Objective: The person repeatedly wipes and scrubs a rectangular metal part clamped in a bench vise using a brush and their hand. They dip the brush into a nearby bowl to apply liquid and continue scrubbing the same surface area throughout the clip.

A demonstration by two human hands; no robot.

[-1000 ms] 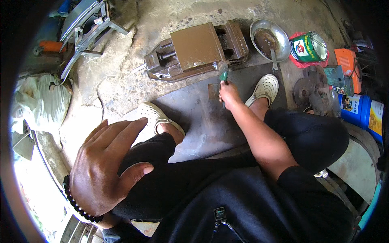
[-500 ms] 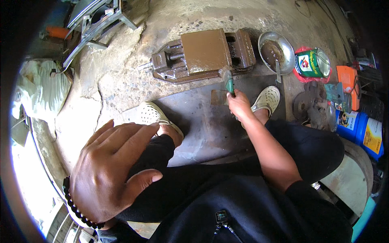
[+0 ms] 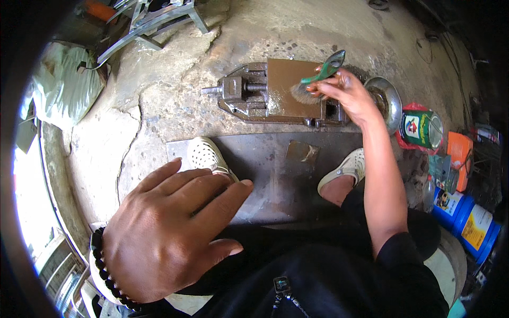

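My right hand (image 3: 347,94) is closed around a green-handled paintbrush (image 3: 330,68). Its bristles meet the flat top of a brown machine vise (image 3: 283,79), which looks wet and glossy. The vise lies on the floor ahead of my feet, its screw end toward the left. Close to the camera, my left hand (image 3: 169,228) hangs over my left leg with fingers stretched out and nothing in it. Just right of the vise, partly behind my right wrist, is a round metal bowl (image 3: 393,106) with brown stuff inside.
A green can (image 3: 421,129) sits on red plastic at the right, near an orange tool case (image 3: 458,159) and blue containers (image 3: 466,217). A dark metal sheet (image 3: 254,159) lies under my feet with a small brown plate (image 3: 302,152) on it. A metal frame (image 3: 154,26) stands far left.
My right hand has brought the brush up from the vise's near edge onto its top face, turning the handle upward. My left hand shifted slightly right, and the whole view has moved.
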